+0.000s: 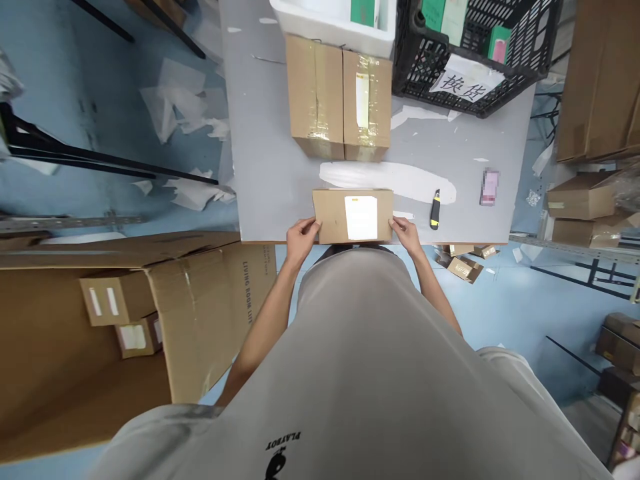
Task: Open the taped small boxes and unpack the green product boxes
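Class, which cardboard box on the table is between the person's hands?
The nearest box, held at both ends; the two taped boxes beyond it are untouched.

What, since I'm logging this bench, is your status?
Left hand, right hand holding opposite ends of labelled box. Box at near edge of table, white label up. Cutter beside right hand, clear of box.

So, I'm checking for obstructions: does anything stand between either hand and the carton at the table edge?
Nothing visible does: the left hand and right hand each touch an end of the carton. The cutter lies to the right.
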{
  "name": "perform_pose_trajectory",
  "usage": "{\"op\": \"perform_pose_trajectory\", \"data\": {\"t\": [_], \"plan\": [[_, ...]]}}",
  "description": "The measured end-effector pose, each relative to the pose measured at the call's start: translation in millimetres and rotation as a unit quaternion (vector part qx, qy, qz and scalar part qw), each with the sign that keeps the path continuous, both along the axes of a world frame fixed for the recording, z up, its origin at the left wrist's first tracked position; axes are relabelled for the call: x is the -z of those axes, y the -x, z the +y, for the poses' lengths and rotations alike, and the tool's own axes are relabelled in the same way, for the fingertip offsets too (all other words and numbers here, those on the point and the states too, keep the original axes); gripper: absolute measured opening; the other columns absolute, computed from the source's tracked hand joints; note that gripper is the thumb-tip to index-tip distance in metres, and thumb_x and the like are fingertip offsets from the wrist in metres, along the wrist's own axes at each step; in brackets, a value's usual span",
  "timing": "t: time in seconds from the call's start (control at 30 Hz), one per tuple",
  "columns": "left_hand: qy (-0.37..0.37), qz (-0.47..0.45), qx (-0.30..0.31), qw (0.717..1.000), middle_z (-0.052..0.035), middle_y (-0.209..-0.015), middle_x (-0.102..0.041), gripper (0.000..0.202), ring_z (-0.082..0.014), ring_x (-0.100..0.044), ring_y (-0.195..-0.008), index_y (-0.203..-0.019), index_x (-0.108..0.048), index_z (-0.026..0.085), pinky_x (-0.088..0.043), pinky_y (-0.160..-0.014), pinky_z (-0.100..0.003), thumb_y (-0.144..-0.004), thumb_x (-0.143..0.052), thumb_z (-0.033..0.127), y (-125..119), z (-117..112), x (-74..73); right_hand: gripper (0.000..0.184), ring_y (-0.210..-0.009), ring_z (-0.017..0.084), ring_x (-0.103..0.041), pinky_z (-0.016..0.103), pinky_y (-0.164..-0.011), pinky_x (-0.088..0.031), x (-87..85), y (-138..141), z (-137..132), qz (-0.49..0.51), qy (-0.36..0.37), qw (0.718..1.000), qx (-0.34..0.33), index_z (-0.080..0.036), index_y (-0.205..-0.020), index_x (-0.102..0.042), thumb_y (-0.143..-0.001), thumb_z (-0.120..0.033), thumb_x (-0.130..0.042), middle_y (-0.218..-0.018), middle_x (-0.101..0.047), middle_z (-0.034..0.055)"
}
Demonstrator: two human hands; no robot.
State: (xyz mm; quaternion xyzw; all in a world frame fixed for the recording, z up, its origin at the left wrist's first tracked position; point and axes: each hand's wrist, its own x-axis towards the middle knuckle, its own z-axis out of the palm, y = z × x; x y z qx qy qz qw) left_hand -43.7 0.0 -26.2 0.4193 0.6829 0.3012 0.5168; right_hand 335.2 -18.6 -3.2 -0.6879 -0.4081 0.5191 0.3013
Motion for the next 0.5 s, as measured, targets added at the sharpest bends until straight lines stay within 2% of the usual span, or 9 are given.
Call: {"op": "perform_pose_trajectory", "data": {"t": [0.13,0.27,0.37,0.43,0.5], "plan": [[0.044,0.030,-0.008,0.999,-0.0167,-0.139,-0.088,0.042,-0.0344,-0.081,-0.131,-0.122,-0.092,0.016,-0.061,-0.126,-0.048,-0.098,-0.076,0.046,-7.3,12.3,8.8,0.078,-0.133,0.039,-0.083,0.059,-0.129,-0.064,13.3,7.9,11.0,-0.031,0.013,0.999,-0.032,-0.026,-0.120,-0.096,-0.090,-0.096,-0.080,-0.138,-0.091,0.0136],[0.069,0.004,-0.013,0.998,-0.0187,-0.149,-0.085,0.051,-0.0330,-0.082,-0.131,-0.132,-0.089,0.015,-0.062,-0.125,-0.048,-0.100,-0.076,0.052,-8.3,11.0,22.0,0.069,-0.136,0.037,-0.082,0.060,-0.126,-0.065,25.0,7.0,8.4,-0.020,0.028,0.999,-0.021,-0.025,-0.125,-0.093,-0.098,-0.086,-0.075,-0.145,-0.089,0.0130],[0.092,-0.032,-0.032,0.995,-0.0186,-0.145,-0.087,0.059,-0.0303,-0.083,-0.124,-0.138,-0.086,0.014,-0.067,-0.117,-0.046,-0.104,-0.067,0.059,-2.6,0.9,30.7,0.059,-0.132,0.035,-0.084,0.059,-0.118,-0.070,27.9,1.8,-2.8,-0.012,0.063,0.998,0.004,-0.024,-0.127,-0.092,-0.103,-0.075,-0.072,-0.144,-0.090,0.0124],[0.111,-0.027,-0.039,0.993,-0.0181,-0.138,-0.088,0.056,-0.0301,-0.084,-0.121,-0.132,-0.087,0.014,-0.068,-0.116,-0.047,-0.104,-0.062,0.056,2.0,-6.9,34.7,0.049,-0.124,0.033,-0.086,0.059,-0.118,-0.070,27.9,0.4,-12.0,-0.023,0.079,0.996,0.014,-0.023,-0.122,-0.092,-0.101,-0.064,-0.075,-0.138,-0.092,0.0120],[0.118,-0.008,-0.033,0.992,-0.0172,-0.131,-0.090,0.046,-0.0317,-0.084,-0.119,-0.121,-0.088,0.016,-0.067,-0.120,-0.051,-0.097,-0.064,0.048,5.1,-13.5,36.2,0.038,-0.118,0.032,-0.086,0.060,-0.122,-0.068,27.1,2.6,-20.3,-0.034,0.083,0.996,0.015,-0.024,-0.115,-0.092,-0.097,-0.054,-0.078,-0.132,-0.093,0.0114]]}}
